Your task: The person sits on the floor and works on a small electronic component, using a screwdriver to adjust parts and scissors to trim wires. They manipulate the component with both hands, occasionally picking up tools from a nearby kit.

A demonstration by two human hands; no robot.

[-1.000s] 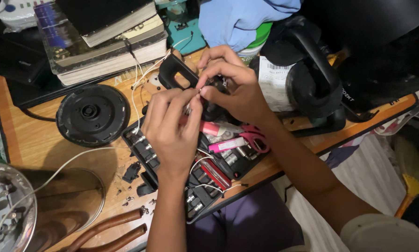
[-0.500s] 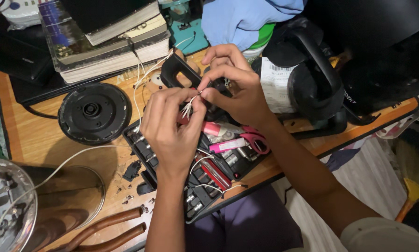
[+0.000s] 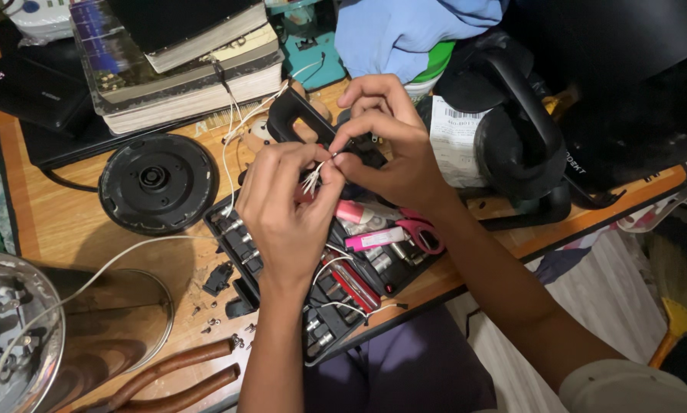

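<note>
While both pinch white wires (image 3: 313, 177), left hand (image 3: 286, 203) meets right hand (image 3: 393, 149)

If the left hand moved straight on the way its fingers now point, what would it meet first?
The left hand points up and right, at the white wires it pinches. Right behind them are the fingers of the right hand, so it would probably meet those first; depth is unclear.

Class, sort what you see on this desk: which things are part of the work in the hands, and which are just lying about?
In hand:
left hand and right hand, pinching the thin white wires
open tool case beneath them

Lying about:
round black base
stack of books
pink-handled scissors
pliers with brown handles
</note>
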